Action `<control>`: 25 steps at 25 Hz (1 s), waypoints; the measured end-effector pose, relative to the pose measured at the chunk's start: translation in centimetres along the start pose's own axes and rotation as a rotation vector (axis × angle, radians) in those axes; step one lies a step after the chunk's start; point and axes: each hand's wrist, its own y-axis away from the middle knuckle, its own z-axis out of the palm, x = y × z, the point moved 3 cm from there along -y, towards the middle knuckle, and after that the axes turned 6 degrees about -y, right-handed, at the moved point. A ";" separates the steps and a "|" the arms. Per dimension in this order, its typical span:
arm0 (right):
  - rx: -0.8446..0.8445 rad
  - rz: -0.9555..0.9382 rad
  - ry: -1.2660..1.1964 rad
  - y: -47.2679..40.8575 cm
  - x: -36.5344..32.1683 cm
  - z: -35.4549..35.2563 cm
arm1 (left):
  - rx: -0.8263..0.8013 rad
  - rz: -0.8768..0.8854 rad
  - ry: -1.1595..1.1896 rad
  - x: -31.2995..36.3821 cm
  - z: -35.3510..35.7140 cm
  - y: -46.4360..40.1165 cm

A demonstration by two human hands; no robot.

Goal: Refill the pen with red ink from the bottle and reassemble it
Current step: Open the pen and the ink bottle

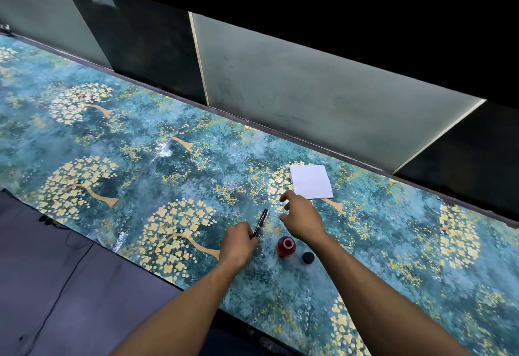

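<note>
Teal floral tabletop (118, 159): I'm seeing left hand (238, 240) gripping slim black pen (261, 222), right hand (302, 218) hovering loose, empty; round red-ink glass bottle (286, 246) sitting uncapped, small black cap (308, 258) beside, refilling seemingly pending.

Desk-like work counter (118, 142) with teal tree-patterned covering, frosted partition panels (309, 94) behind, likely an office

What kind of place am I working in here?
Probably an indoor desk or counter: a long table under a teal tree-print cover, set against dark and frosted wall panels, with paper and an open ink bottle.
</note>
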 end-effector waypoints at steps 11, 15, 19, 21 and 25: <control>-0.079 0.134 -0.626 -1.6 -3.0 1.7 | 0.132 0.043 0.252 0.4 -2.8 2.7; -0.124 0.094 -0.682 -1.1 -3.8 1.7 | 0.137 0.022 0.333 0.2 -3.2 3.5; -0.132 0.066 -0.702 -0.7 -3.7 1.9 | 0.135 0.007 0.302 -0.1 -3.4 4.0; -0.136 0.062 -0.731 -0.5 -3.5 1.9 | 0.119 0.005 0.333 -0.4 -3.3 4.2; -0.189 0.060 -0.854 0.0 -3.2 1.9 | 0.088 0.008 0.367 -1.0 -3.2 4.7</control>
